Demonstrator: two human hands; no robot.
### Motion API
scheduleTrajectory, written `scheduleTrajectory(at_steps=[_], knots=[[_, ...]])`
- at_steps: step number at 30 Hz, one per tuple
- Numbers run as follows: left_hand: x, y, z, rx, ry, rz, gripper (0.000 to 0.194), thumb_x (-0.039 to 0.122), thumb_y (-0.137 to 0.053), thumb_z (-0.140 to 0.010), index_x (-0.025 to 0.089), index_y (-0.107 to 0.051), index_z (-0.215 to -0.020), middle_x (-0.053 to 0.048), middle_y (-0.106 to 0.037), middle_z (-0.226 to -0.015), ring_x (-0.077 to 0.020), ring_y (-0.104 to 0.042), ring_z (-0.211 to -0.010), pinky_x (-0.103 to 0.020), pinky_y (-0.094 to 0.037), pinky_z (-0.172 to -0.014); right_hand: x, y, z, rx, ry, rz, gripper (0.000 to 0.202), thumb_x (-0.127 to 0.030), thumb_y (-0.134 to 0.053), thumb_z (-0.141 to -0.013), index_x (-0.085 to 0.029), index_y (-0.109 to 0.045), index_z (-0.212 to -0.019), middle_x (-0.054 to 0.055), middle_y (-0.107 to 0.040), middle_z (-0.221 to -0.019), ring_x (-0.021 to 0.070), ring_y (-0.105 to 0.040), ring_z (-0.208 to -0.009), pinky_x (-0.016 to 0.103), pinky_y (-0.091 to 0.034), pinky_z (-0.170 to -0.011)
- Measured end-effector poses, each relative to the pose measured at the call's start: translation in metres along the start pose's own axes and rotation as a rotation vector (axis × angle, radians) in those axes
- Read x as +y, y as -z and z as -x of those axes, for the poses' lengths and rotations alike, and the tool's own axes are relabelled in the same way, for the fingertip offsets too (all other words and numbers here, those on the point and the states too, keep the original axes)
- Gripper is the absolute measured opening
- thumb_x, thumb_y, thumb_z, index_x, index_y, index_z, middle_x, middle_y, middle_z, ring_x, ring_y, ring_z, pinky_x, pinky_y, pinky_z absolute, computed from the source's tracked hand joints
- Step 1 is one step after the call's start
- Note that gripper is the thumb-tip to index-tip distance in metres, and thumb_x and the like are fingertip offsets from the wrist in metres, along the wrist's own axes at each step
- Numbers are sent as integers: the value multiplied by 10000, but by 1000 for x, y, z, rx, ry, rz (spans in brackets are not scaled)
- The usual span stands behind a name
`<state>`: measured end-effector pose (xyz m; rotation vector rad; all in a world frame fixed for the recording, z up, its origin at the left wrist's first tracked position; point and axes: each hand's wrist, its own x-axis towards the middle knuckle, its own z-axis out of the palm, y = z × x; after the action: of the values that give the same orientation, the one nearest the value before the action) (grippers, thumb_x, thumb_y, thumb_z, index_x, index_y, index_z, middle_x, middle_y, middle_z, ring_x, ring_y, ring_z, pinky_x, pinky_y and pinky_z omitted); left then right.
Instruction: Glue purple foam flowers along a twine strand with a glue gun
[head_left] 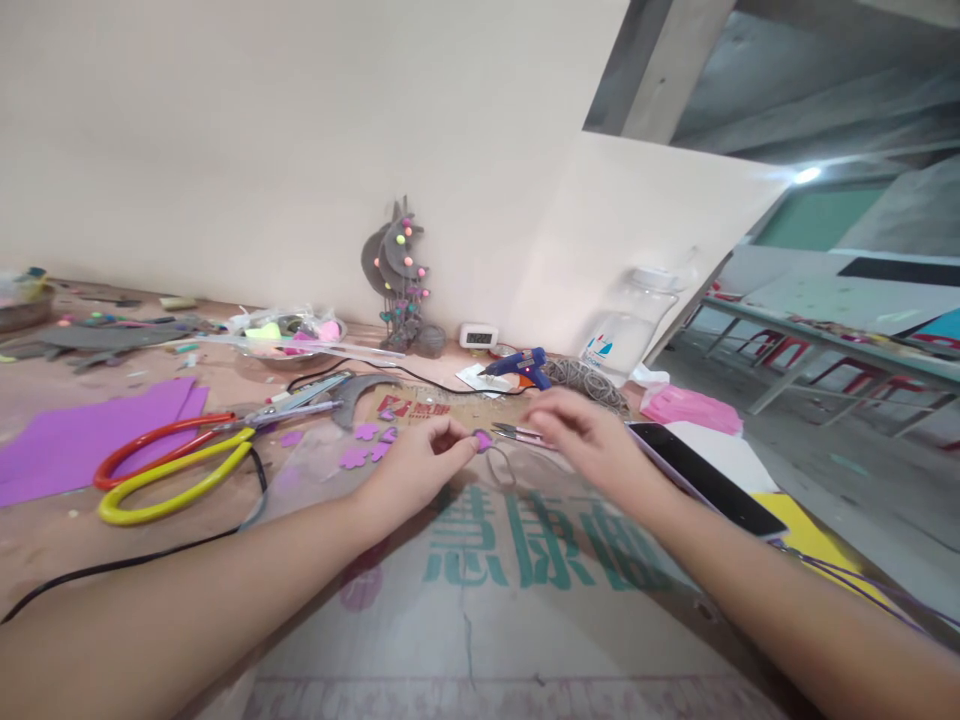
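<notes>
My left hand point(427, 455) is closed in a pinch at the edge of a small purple foam piece point(482, 440). A loop of thin grey cord point(501, 468) hangs just below that piece. To its right, my right hand point(577, 430) hovers with loosely bent fingers, slightly blurred, and nothing shows between them. A pair of thread snips point(521, 436) points left from beneath the right hand; whether the two touch is unclear. Several purple foam flower cutouts point(355, 457) lie left of my left hand, on the clear plastic sheet over the printed board point(360, 640).
Red-and-yellow-handled scissors point(176, 465) and purple foam sheets point(97, 430) lie left. Behind are a blue glue gun point(517, 368), a digital clock point(478, 337), a plastic jar point(634, 320) and a grey moon decoration point(401, 265). A phone point(705, 480) lies right. A black cable point(135, 565) crosses the left side.
</notes>
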<state>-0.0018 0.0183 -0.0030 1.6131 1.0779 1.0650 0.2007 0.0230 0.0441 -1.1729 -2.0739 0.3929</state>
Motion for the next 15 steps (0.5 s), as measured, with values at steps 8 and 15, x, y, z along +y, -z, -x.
scheduleTrajectory(at_steps=[8,15], knots=[[-1,0,1,9,17,-36,237,390,-543,-766,161,-551,-704,26,-539,-650,-114,-486,-621,-214,-362,-570,95,15,-33,260,-240,40,393,-337,-656,-693,-163,-524,-1020,85,-605,-986,172,-591,-787,333,-489,-720],[-1,0,1,-11,26,-24,228,380,-536,-781,158,-558,-734,27,-539,-642,-115,-498,-622,-219,-372,-591,108,2,-57,42,-293,63,540,-391,-631,-736,-138,-507,-1197,140,-578,-1202,221,-594,-1012,361,-456,-884]])
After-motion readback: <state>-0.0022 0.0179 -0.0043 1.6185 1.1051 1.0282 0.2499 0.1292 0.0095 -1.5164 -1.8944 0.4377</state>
